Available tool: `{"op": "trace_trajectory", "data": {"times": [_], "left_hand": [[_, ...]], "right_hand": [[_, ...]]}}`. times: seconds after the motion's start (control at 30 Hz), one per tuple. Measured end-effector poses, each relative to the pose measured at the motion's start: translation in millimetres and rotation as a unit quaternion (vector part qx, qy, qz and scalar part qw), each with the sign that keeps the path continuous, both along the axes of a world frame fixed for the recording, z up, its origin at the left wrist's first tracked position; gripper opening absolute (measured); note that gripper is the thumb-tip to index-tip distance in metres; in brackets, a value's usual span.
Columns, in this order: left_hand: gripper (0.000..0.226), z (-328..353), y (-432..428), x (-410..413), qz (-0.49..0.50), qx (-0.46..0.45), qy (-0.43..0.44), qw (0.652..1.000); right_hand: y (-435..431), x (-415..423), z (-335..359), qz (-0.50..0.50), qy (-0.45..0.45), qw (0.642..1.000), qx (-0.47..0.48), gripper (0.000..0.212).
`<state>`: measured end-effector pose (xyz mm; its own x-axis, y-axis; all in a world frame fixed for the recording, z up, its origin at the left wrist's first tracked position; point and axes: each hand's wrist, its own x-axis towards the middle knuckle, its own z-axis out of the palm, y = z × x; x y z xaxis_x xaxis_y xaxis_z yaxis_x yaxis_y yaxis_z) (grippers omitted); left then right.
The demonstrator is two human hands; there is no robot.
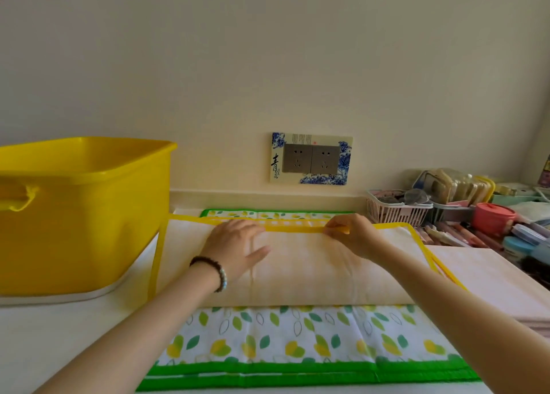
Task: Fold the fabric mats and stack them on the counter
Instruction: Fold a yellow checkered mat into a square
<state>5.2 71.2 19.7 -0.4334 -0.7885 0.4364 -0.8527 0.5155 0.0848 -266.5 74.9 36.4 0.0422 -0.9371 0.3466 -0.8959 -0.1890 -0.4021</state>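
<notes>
The yellow-edged mat (pixel 297 271) lies white back up on the green leaf mat (pixel 297 337), mid counter (pixel 59 334), reaching twd its back edge. Left hand (pixel 235 245) presses flat, fingers straight; right hand (pixel 354 236) pinches the far yellow trim. Risk: the trims do not line up, or the left side catches on the yellow tub (pixel 83 215), so the fold goes crooked

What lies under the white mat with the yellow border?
A leaf-printed fabric mat with green border shows at the near and far edges. Its middle is covered and cannot be seen.
</notes>
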Motion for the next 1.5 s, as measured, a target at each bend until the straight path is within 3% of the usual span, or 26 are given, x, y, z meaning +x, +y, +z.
{"op": "trace_trajectory", "data": {"times": [0.13,0.3,0.43,0.63,0.8,0.87,1.03,1.23,1.5], "left_hand": [[0.094,-25,-3,-7,-0.007,0.068,0.0,0.998],[0.059,-43,-7,-12,-0.008,0.146,-0.028,0.989],[0.058,-56,-6,-13,0.001,0.189,-0.037,0.981],[0.06,-61,-3,-16,0.031,0.225,-0.066,0.972],[0.061,-64,1,-18,0.044,0.234,-0.07,0.969],[0.061,-64,3,-19,0.048,0.229,-0.068,0.97],[0.062,-66,4,-18,0.051,0.211,-0.069,0.974],[0.083,-66,4,-17,0.049,0.244,-0.068,0.966],[0.092,-67,3,-15,0.044,0.24,-0.089,0.966]], "right_hand": [[-20,1,-24,-0.007,-0.016,1.0,0.023,0.015],[-32,-2,-47,-0.032,-0.002,0.998,0.046,0.015],[-34,-1,-55,-0.049,0.018,0.998,0.024,0.016],[-19,30,-50,-0.027,-0.004,0.999,-0.018,0.021],[3,75,-65,0.033,0.043,0.998,0.039,0.034],[7,84,-74,0.036,0.086,0.993,0.077,0.039],[17,87,-91,0.018,0.095,0.991,0.093,0.048],[23,57,-90,-0.017,0.114,0.984,0.137,0.056],[46,-41,-84,-0.108,0.127,0.966,0.198,0.058]]}}
